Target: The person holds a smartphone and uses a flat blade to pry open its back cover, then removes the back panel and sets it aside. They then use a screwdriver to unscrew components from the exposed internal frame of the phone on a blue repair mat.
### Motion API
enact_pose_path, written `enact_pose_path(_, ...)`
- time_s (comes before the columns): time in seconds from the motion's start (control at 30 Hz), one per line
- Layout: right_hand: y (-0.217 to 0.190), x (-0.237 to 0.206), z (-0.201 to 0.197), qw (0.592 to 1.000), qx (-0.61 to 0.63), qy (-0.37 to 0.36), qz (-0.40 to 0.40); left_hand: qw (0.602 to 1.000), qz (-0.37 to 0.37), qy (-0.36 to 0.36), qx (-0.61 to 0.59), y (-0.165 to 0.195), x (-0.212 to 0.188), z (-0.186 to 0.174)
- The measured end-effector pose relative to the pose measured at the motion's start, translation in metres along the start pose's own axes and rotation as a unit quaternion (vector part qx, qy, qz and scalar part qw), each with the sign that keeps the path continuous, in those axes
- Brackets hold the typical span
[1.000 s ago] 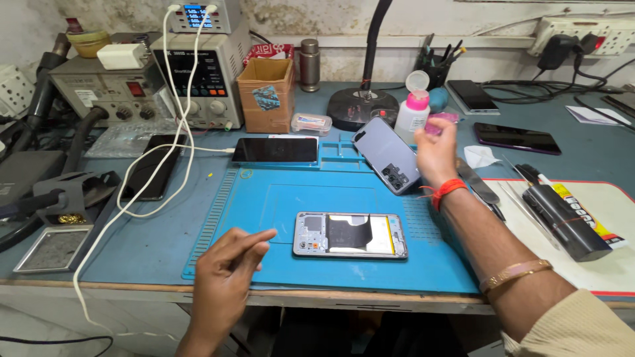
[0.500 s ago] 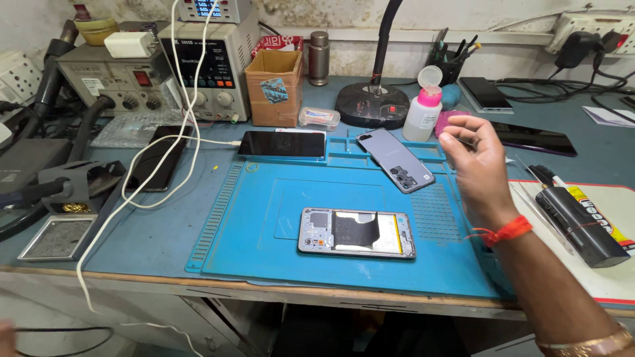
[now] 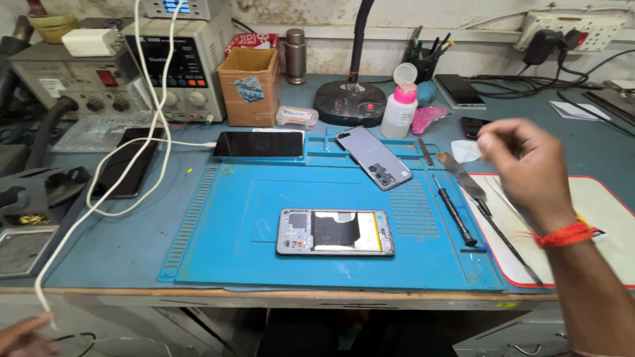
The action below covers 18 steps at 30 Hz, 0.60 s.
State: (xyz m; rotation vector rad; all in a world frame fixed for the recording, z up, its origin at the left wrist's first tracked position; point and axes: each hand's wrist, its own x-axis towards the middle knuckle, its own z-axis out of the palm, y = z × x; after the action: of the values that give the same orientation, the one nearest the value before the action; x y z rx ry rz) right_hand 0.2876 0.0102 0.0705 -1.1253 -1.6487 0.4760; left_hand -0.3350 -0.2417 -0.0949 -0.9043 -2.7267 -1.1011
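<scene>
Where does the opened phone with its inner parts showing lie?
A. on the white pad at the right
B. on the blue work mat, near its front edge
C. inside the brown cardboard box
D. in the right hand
B: the opened phone lies flat on the blue work mat, apart from the right hand, which hovers above the tools.

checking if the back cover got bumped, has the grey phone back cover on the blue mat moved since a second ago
No. The grey back cover lies in the same spot at the blue mat's top edge, just below the black lamp base; only the camera shifted.
</scene>
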Motion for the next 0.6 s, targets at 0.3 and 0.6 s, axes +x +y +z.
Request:
enact_pose_path(0.3, -0.002, -0.026, 0.009, 0.872, -0.349, -0.260, 0.223, 0.802, 0.486, -0.307, -0.161, 0.244, -0.068, 0.003)
enact_pose_path(0.6, 0.007, -0.028, -0.015, 0.938, -0.086, -0.132, 0.309, 0.798, 0.373, -0.472, -0.041, 0.303, -0.060, 0.022)
